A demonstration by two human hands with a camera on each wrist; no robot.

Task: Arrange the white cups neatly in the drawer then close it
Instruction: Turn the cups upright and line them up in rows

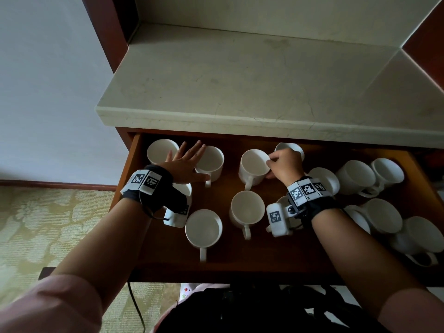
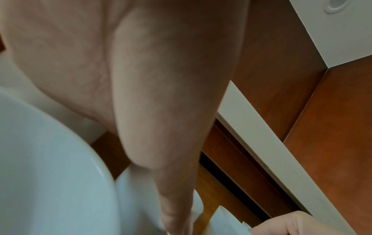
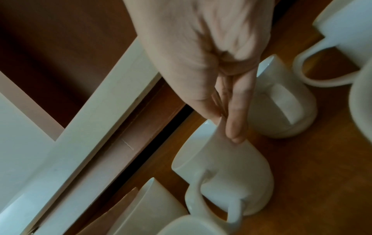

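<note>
Open wooden drawer below a pale stone surface, holding many white cups. Right hand pinches the rim of an upright cup at the drawer's back centre, thumb inside, fingers outside; its handle points to 6 o'clock. Left hand lies open, fingers spread flat, between two upright cups at the back left, one at 10 o'clock, one at 3 o'clock. Two more upright cups stand nearer the front. At the right end, several cups lie tipped on their sides, touching.
</note>
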